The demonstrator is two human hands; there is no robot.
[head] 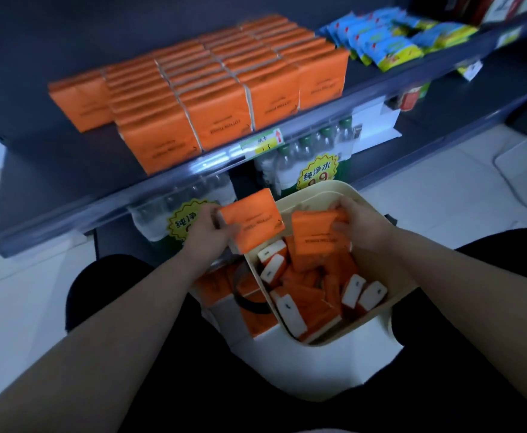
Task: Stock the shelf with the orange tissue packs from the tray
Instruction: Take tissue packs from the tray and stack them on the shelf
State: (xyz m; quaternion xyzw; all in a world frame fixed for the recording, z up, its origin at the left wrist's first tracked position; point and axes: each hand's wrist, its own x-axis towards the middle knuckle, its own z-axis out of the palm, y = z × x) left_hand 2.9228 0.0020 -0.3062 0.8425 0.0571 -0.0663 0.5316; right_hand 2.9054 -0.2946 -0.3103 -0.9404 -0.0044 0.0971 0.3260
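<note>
My left hand [207, 229] grips a plain orange tissue pack [251, 221] with thin dark lettering across its face. The second pack [320, 232], in my right hand [360, 226], is the same orange with the same dark print. Below the right hand I see the cream tray [318, 189]. Its loose packs [290, 310] are orange with white ends, each end bearing a small dark mark. Beyond both hands the shelf [52, 170] is dark blue-grey, and the stocked rows [212, 89] on it are orange throughout. Far beyond the right hand lie blue packets [390, 45] with yellow and red patches. Just beyond the hands, the bottles [305, 145] have green caps, and their starburst label [317, 173] is yellow with green characters and red numerals.
</note>
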